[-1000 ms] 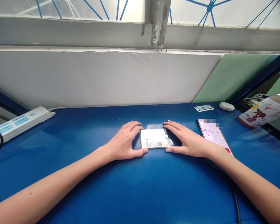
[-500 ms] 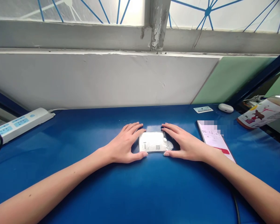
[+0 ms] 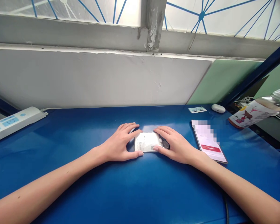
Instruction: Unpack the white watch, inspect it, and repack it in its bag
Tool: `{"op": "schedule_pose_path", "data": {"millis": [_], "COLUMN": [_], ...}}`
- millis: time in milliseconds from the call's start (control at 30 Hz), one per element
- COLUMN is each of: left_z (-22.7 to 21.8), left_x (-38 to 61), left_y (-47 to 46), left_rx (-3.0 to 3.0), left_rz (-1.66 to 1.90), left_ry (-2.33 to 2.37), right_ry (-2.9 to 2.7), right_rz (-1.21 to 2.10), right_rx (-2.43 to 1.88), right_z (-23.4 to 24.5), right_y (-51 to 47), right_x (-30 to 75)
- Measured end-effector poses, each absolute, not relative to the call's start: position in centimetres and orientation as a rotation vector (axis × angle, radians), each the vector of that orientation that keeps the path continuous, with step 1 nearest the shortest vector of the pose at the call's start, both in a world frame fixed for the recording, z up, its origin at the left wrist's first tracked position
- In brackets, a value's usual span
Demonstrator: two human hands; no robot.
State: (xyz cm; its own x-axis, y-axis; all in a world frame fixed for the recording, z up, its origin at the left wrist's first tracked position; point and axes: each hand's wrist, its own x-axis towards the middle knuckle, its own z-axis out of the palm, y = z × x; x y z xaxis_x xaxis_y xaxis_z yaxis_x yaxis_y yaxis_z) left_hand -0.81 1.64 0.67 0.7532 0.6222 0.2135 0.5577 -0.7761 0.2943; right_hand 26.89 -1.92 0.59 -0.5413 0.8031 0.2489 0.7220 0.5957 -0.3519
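Observation:
A small white packet in clear plastic [image 3: 146, 140], with a barcode and fine print, lies flat on the blue table [image 3: 135, 193]. Dark and pale round shapes show at its right end, partly covered. My left hand [image 3: 121, 143] rests at the left end, fingers stretched and thumb apart, index tip by the far corner and thumb tip by the near one. My right hand [image 3: 175, 144] is closed over the right end, its thumb on the near part of the top and its fingertips at the far edge.
A phone [image 3: 210, 146] with a lit screen lies right of my right hand. Behind it are a card [image 3: 197, 109] and a white earbud case [image 3: 218, 108]. A tilted bottle [image 3: 252, 113] is at far right, a power strip [image 3: 16, 121] at far left.
My right hand has moved left and closed over the packet's right end, its thumb now on top. My left hand stays by the left end. The view has shifted slightly.

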Motion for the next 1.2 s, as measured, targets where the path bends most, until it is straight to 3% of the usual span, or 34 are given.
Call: {"op": "schedule_pose_path", "data": {"millis": [400, 1000, 1200], "left_z": [0.7, 1.0, 0.8], "left_x": [-0.6, -0.2, -0.4], "left_y": [1.7, 1.5, 1.4], "left_rx": [2.694, 2.682, 2.709], "left_rz": [0.497, 0.443, 0.466], "left_ry": [0.922, 0.927, 0.923], "right_ry": [-2.456, -2.331, -2.386], "right_rz": [0.241, 0.538, 0.194], "right_rx": [-1.206, -1.226, -1.098], "right_z": [0.2, 0.2, -0.2], "right_y": [-2.1, -1.9, -1.0], "right_x": [26.7, 27.6, 28.4]}}
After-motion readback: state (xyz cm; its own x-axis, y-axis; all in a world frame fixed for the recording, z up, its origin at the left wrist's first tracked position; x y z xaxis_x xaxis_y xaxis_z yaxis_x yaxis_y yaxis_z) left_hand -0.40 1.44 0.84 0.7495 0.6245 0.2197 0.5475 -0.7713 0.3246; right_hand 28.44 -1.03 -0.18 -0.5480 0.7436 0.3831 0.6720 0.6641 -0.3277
